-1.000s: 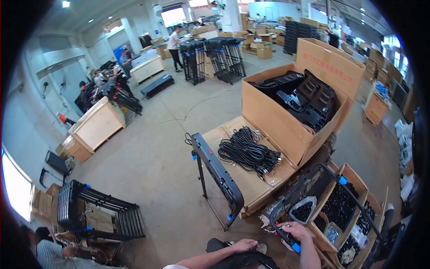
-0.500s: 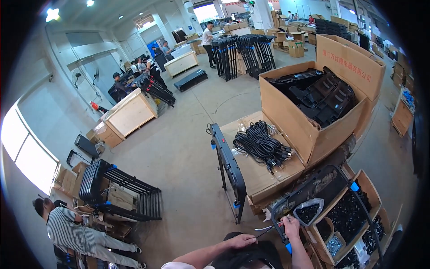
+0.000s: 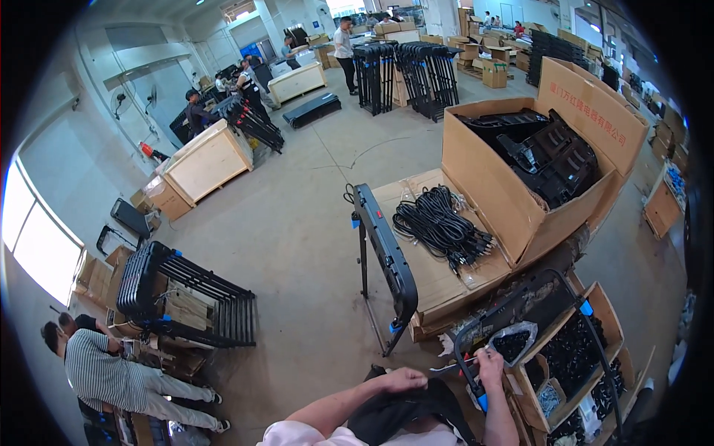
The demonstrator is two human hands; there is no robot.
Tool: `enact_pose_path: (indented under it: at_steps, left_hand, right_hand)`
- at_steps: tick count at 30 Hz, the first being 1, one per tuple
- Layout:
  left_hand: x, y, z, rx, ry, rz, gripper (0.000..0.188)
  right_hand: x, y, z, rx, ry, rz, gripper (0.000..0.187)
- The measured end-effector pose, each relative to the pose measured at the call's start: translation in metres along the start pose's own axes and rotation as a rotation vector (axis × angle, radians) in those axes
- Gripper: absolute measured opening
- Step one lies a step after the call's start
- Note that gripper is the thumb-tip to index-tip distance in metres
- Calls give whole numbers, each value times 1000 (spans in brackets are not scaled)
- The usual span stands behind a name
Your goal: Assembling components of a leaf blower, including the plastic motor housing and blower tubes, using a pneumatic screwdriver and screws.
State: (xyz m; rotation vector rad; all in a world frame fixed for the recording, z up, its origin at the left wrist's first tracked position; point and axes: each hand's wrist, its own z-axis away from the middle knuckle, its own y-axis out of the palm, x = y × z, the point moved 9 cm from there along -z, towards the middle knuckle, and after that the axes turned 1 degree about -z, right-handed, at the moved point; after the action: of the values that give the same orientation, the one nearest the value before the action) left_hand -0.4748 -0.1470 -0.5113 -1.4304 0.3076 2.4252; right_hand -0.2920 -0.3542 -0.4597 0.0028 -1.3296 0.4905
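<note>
My right hand [image 3: 489, 369] has its fingers closed at the near black tubular frame [image 3: 462, 340], which leans against the parts bins and has blue pieces on it. A thin, pale-ended cable [image 3: 446, 367] runs out to the left from those fingers. Over my lap, my left hand [image 3: 405, 380] is held with curled fingers, apart from the frame; what it may hold is hidden. Below it lies black cloth or clothing [image 3: 401, 412]. Ahead, a second black frame [image 3: 383, 249] with a red switch stands upright beside a cardboard-topped stand.
Coiled black power cords [image 3: 439, 227] lie on the cardboard surface [image 3: 439, 297]. An open carton [image 3: 491, 186] holds black plastic parts. Wooden bins [image 3: 565, 394] at right contain small fasteners. Stacked frames [image 3: 201, 297] and a person in a striped shirt [image 3: 111, 372] are at left.
The view has shifted, so the surroundings sit a little differently. My left hand has drawn away from the dark cable that ran from it toward the near frame; my right hand stays at the frame.
</note>
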Motion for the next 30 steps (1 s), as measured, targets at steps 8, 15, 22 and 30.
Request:
enact_pose_path:
  at_steps: [8, 15, 22, 30]
  left_hand:
    - [-28, -13, -33, -9, -3, -84, 34]
    - [-25, 10, -56, 86, 154, -36, 30]
    - [-41, -1, -67, -64, 74, 6, 29]
    - [-36, 20, -78, -54, 22, 161, 26]
  right_hand:
    - [-51, -56, -13, -391, 178, -421, 21]
    - [-43, -105, -41, -522, 99, -390, 23]
    - [43, -111, -72, -482, -10, -581, 19]
    - [-18, -22, -44, 11, 271, -341, 37]
